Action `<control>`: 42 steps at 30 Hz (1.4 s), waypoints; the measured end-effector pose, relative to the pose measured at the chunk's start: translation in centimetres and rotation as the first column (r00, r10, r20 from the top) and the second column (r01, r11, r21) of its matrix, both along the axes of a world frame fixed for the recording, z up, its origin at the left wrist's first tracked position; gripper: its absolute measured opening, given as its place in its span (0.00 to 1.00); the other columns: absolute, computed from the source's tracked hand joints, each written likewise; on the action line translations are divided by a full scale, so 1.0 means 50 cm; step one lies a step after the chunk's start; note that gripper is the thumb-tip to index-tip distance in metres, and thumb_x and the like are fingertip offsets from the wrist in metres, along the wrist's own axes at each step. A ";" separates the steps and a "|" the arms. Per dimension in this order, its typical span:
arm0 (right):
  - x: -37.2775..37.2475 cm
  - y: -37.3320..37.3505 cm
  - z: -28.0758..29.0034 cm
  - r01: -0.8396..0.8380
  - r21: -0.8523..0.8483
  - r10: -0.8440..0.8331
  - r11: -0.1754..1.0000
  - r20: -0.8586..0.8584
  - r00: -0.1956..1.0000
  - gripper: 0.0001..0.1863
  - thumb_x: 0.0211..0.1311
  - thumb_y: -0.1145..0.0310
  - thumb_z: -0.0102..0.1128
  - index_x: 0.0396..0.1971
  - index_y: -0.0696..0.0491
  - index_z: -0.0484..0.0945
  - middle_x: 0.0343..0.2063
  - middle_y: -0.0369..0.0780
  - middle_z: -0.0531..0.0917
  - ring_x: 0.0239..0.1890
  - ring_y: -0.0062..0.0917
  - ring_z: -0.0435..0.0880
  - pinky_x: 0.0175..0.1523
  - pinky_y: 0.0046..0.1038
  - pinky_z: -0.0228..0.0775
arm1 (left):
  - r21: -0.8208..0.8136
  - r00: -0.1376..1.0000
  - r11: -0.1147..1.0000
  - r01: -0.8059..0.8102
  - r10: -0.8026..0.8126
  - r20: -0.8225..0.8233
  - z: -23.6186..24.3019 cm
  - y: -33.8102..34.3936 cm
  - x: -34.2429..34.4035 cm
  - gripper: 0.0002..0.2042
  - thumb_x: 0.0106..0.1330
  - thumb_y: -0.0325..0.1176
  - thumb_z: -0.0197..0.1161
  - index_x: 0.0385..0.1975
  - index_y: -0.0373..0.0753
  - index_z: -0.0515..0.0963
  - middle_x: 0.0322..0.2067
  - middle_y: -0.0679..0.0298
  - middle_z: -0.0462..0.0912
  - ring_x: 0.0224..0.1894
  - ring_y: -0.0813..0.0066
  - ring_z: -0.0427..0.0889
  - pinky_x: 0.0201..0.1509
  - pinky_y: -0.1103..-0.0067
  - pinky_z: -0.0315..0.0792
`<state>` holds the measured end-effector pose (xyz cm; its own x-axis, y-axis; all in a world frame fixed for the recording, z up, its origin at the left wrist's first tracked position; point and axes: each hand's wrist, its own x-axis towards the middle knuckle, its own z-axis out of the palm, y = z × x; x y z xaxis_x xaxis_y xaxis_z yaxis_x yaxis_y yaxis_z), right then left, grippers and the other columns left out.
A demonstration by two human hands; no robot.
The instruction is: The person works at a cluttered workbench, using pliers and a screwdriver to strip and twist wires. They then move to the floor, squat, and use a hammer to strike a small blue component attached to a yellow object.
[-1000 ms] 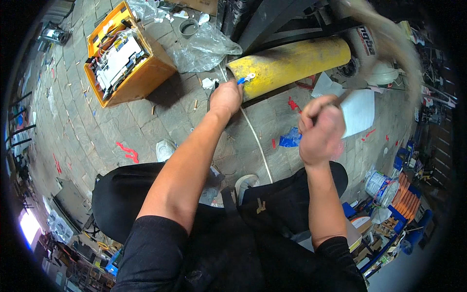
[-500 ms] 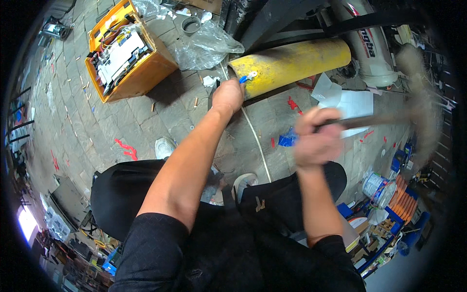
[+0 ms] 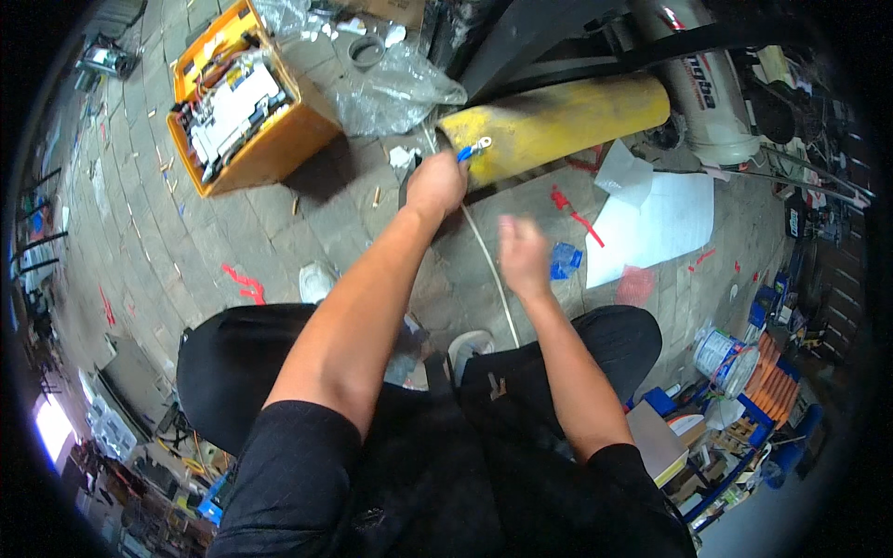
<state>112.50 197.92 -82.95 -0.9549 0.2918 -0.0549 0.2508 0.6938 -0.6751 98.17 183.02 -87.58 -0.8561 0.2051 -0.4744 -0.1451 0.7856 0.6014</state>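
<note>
My left hand (image 3: 437, 182) is closed around a cable lug (image 3: 477, 147) with a blue sleeve and a silver ring end. The lug's ring rests against the near left end of a yellow metal cylinder (image 3: 567, 116); what lies inside my fist is hidden. A thin white cord (image 3: 486, 249) shows beneath this hand and runs toward my shoe. My right hand (image 3: 524, 253) is raised to the right of the cord, short of the cylinder. Its fingers are smeared by motion, and no tool can be made out in it.
An orange toolbox (image 3: 270, 153) full of parts stands at the far left, beside crumpled clear plastic (image 3: 395, 93). White paper (image 3: 651, 223), a blue scrap (image 3: 565, 261) and red strips (image 3: 577, 216) lie on the paving. A white cylindrical machine (image 3: 707, 93) stands at the far right.
My right hand has moved left and away from me; the hammer it held, blurred at the right, is no longer visible. My left hand stays in place at the cylinder.
</note>
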 end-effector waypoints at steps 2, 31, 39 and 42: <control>-0.009 -0.013 -0.011 0.065 -0.078 -0.047 0.995 0.210 0.977 0.22 0.77 0.53 0.55 0.31 0.59 0.78 0.26 0.60 0.80 0.35 0.60 0.81 0.35 0.48 0.71 | 0.001 1.000 1.000 -0.007 0.007 -0.019 -0.015 -0.004 0.000 0.18 0.74 0.45 0.58 0.43 0.34 0.84 0.44 0.43 0.87 0.49 0.42 0.86 0.56 0.56 0.79; 0.122 0.010 -0.175 0.400 0.286 -0.490 0.871 0.439 0.753 0.33 0.73 0.40 0.55 0.54 0.59 0.79 0.38 0.55 0.86 0.35 0.47 0.89 0.41 0.42 0.81 | 0.436 0.981 0.884 -0.170 0.194 -0.011 0.058 -0.028 0.015 0.13 0.77 0.41 0.62 0.51 0.40 0.76 0.27 0.60 0.80 0.31 0.69 0.79 0.38 0.70 0.74; -0.121 0.004 0.284 0.142 -0.876 -0.136 0.460 0.088 0.987 0.25 0.70 0.72 0.69 0.63 0.63 0.73 0.39 0.36 0.84 0.38 0.16 0.84 0.44 0.20 0.78 | 0.687 0.974 0.714 -0.133 -0.034 0.223 0.334 -0.021 0.040 0.06 0.81 0.35 0.56 0.47 0.41 0.73 0.25 0.74 0.71 0.25 0.86 0.66 0.26 0.82 0.62; -0.125 0.021 0.464 0.090 -0.875 0.017 0.475 0.112 0.994 0.24 0.68 0.73 0.71 0.60 0.63 0.76 0.37 0.34 0.83 0.37 0.14 0.83 0.43 0.18 0.76 | 0.739 0.921 0.642 -0.203 -0.130 0.366 0.513 -0.043 0.066 0.05 0.82 0.34 0.55 0.48 0.41 0.72 0.30 0.75 0.70 0.30 0.88 0.66 0.32 0.85 0.62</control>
<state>106.25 198.98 -59.76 -0.9186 0.0744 -0.3880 0.3578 -0.2597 -0.8970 101.45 180.88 -61.94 -0.6732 0.6016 -0.4299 -0.4924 0.0689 0.8676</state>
